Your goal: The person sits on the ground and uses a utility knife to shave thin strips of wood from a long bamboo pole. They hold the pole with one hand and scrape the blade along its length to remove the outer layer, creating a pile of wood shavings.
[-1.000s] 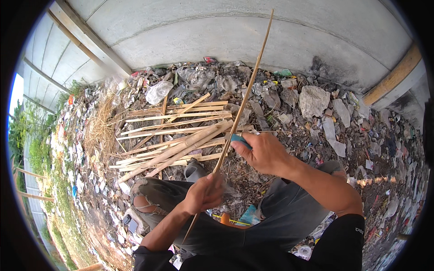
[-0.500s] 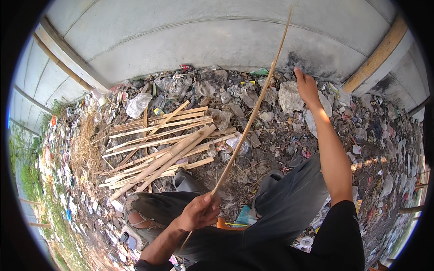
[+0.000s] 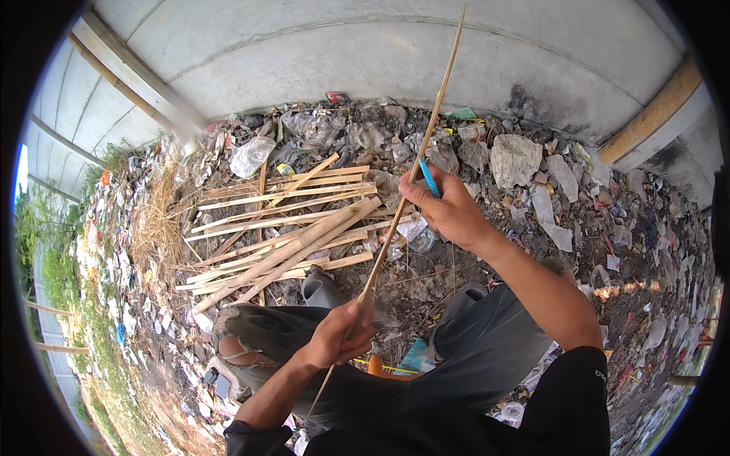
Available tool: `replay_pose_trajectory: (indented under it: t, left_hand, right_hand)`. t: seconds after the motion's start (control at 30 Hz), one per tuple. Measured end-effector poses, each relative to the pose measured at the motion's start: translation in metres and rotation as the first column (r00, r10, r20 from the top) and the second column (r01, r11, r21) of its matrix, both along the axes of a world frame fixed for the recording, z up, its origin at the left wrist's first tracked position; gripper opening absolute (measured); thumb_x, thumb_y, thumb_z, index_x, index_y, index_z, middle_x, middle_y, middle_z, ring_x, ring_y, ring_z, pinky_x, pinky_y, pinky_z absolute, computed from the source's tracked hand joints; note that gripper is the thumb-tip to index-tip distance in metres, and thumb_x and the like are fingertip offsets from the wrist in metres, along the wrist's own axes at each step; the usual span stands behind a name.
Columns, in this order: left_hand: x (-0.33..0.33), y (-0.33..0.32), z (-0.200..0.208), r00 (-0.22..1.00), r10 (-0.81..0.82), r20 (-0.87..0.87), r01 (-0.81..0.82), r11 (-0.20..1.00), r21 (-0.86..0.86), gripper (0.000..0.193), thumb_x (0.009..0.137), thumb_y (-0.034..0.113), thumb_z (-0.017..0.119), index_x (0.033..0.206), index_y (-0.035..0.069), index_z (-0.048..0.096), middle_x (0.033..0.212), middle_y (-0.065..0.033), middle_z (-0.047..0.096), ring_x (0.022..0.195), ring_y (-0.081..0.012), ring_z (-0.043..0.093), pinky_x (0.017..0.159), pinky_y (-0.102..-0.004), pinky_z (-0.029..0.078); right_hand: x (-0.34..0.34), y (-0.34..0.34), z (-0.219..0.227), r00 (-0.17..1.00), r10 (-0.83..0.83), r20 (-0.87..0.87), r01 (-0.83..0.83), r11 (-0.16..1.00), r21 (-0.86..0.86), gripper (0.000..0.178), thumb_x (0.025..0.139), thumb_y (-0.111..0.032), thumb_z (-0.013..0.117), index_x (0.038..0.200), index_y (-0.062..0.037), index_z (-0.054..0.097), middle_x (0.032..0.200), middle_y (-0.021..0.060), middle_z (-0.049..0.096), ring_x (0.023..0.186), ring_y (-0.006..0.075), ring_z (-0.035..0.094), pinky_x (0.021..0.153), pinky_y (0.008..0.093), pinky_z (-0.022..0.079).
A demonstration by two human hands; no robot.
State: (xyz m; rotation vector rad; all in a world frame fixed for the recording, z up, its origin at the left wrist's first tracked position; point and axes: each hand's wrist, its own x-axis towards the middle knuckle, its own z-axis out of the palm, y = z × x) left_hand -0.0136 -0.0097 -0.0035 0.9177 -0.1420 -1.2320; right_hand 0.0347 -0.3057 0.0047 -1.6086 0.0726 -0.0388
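Note:
A long, thin bamboo strip (image 3: 388,242) slants across the middle, its far tip up against the wall and its lower end by my lap. My left hand (image 3: 338,336) is closed round its lower part, above my left thigh. Farther up, my right hand (image 3: 449,209) is closed on a slim bright-blue pen-like tool (image 3: 430,179); its fingers meet the strip there, and the tool's lower part is hidden in the grip. Left of the strip lies a loose stack of split bamboo slats (image 3: 293,252), with two thicker pieces on top.
A grey panel wall (image 3: 365,64) stands ahead, with a rock (image 3: 515,159) near its foot. Litter and plastic scraps cover the ground. Dry grass (image 3: 158,228) lies to the left. Near my feet are an orange object (image 3: 376,365) and a teal piece (image 3: 414,356).
My right hand has come down and left from near the wall to the strip's middle, and the blue tool now shows in it. My left hand keeps its hold; the view has shifted slightly.

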Motion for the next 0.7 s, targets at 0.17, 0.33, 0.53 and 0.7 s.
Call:
replay_pose_trajectory:
  t: [0.17,0.33,0.53,0.7]
  left_hand:
    - [-0.002,-0.003,-0.009,0.997,0.016,0.079,-0.013,0.999,-0.041,0.050,0.109,0.052,0.035,0.103,0.005,0.050,0.051,0.0003,0.036,0.035,-0.0099,0.031,0.037,-0.0231,0.029]
    - [-0.001,-0.018,0.009,0.936,0.051,0.349,-0.093,0.990,0.105,0.048,0.112,0.038,0.032,0.135,0.000,0.049,0.055,0.0033,0.037,0.043,-0.0066,0.034,0.044,-0.0226,0.030]
    - [-0.001,-0.013,0.009,0.944,0.171,0.283,-0.209,0.972,0.108,0.051,0.112,0.035,0.036,0.151,0.003,0.040,0.058,0.0047,0.034,0.044,-0.0055,0.030,0.043,-0.0218,0.027]
    - [0.004,-0.013,0.005,0.906,0.264,0.331,-0.323,0.936,0.138,0.054,0.112,0.038,0.037,0.156,0.007,0.036,0.059,0.0050,0.030,0.045,-0.0050,0.023,0.042,-0.0214,0.025]
  right_hand:
    - [-0.005,-0.003,-0.012,0.999,0.009,0.043,-0.005,0.995,-0.100,0.037,0.096,-0.034,0.074,0.115,-0.0041,0.063,0.086,-0.0001,0.062,0.066,0.0067,0.052,0.059,0.0265,0.043]
    - [-0.008,-0.007,-0.010,0.999,-0.004,0.034,0.010,0.987,-0.160,0.038,0.094,-0.033,0.076,0.114,-0.0040,0.063,0.085,0.0002,0.064,0.075,0.0089,0.058,0.066,0.0306,0.046]
    - [-0.021,0.009,0.025,0.995,0.095,0.043,-0.060,0.862,-0.503,0.043,0.098,-0.047,0.065,0.093,-0.0040,0.065,0.068,0.0103,0.063,0.067,0.0232,0.066,0.059,0.0385,0.047]
    - [-0.050,0.043,0.006,0.941,0.332,0.060,-0.207,0.708,-0.675,0.055,0.102,-0.055,0.053,0.087,-0.0026,0.065,0.058,0.0198,0.060,0.058,0.0430,0.063,0.055,0.0485,0.049]
